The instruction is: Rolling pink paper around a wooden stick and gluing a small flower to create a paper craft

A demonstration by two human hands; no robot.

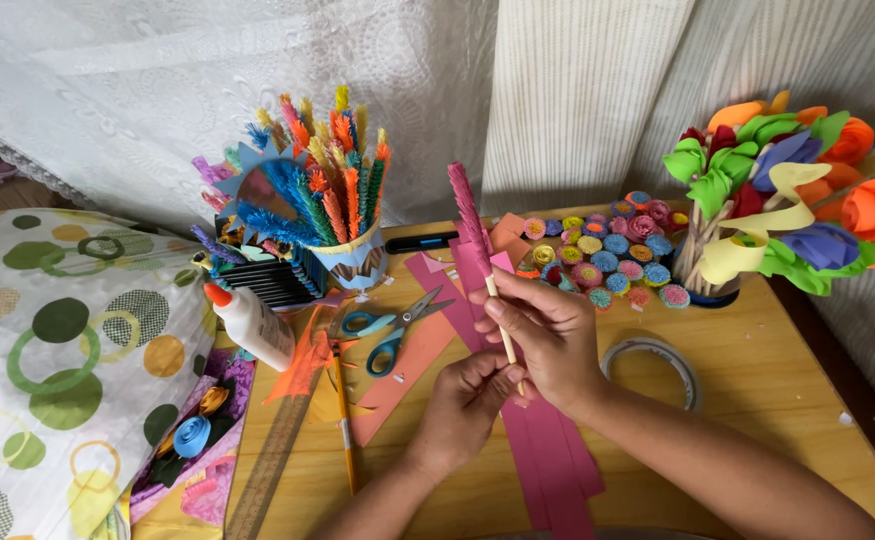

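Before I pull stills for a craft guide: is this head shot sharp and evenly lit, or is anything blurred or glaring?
Head view: soft, even daylight; the hands, left hand and right hand, and the pink fringed stick look sharp, with no motion blur; only faint shadows on the wooden table; no harsh glare, though the white curtain is bright; the edges bend slightly from the wide lens.

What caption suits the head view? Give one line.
Both hands, left hand and right hand, wrap pink fringed paper around a wooden stick.
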